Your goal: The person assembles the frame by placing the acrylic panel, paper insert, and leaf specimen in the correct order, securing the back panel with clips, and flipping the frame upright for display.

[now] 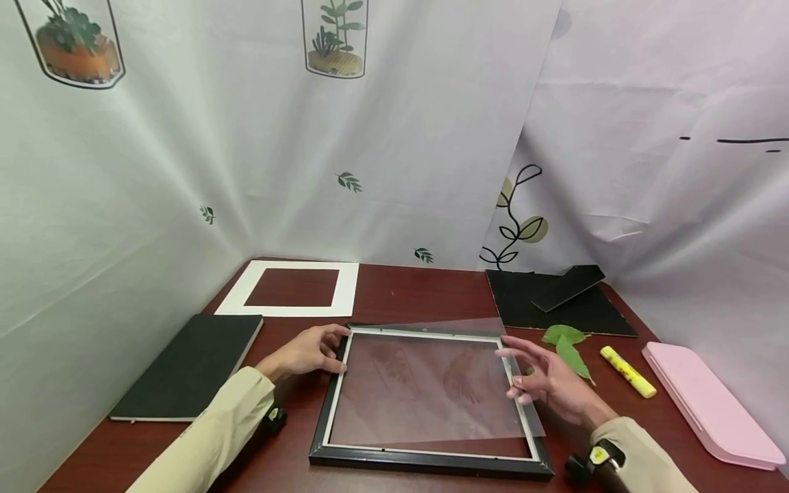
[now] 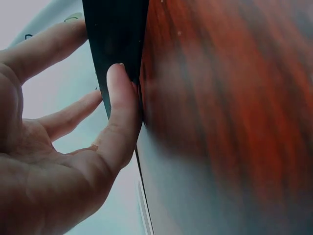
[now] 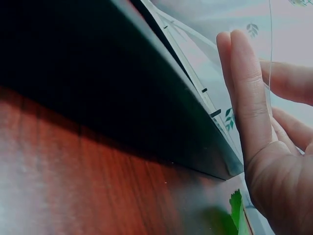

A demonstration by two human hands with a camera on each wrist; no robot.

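Note:
A black picture frame (image 1: 431,464) with a pale inner lip lies on the table in the head view. A clear sheet (image 1: 425,394) overlaps its opening, askew, sticking out past the frame's far and right sides. At the frame's left side, my left hand (image 1: 316,350) grips the black edge; the left wrist view has the thumb (image 2: 122,98) against it and fingers across from it. My right hand (image 1: 551,380) pinches the sheet's right edge, which runs between thumb (image 3: 247,93) and fingers above the frame's rim in the right wrist view.
A white mat (image 1: 348,291) and a black book (image 1: 191,366) lie left. On the right are a black backing board (image 1: 592,318) with a hinged stand (image 1: 570,287), green leaves (image 1: 570,352), a yellow glue stick (image 1: 627,371) and a pink case (image 1: 709,404). Printed cloth surrounds the table (image 1: 394,291).

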